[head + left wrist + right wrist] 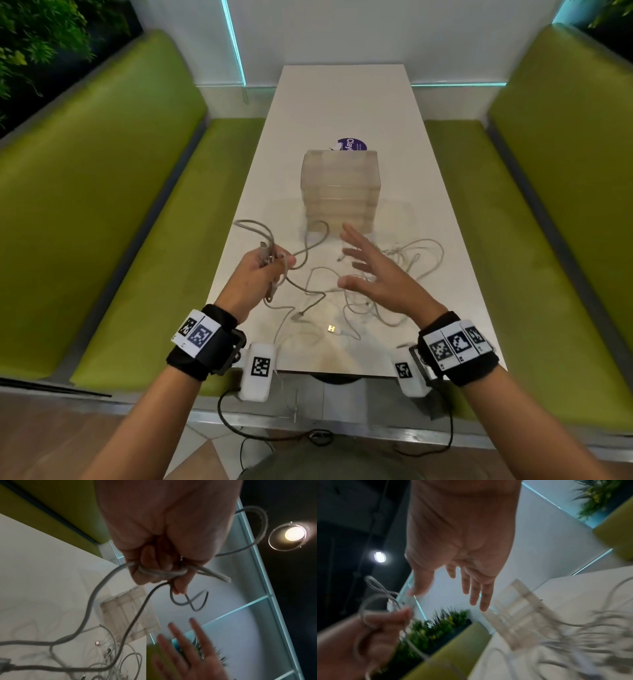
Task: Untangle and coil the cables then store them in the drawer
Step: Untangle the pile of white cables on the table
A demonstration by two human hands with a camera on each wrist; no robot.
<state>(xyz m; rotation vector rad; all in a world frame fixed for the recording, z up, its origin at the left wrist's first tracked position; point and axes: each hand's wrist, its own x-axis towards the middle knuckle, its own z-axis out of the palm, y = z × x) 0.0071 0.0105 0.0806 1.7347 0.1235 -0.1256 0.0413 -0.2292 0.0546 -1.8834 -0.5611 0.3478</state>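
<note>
Left hand (262, 270) fingers curled round looped white USB cable (301, 255); right hand (371, 274) spread wide, empty. Cable looks light, limp, snag-prone: best held near a plug.

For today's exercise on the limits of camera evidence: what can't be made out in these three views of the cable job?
- Head view: how many cables lie tangled; the strands overlap and the right hand covers some.
- Head view: whether the drawer unit holds anything; its walls are cloudy.
- Left wrist view: which end the left hand grips; curled fingers hide it.
- Right wrist view: table detail; motion blur.
</note>
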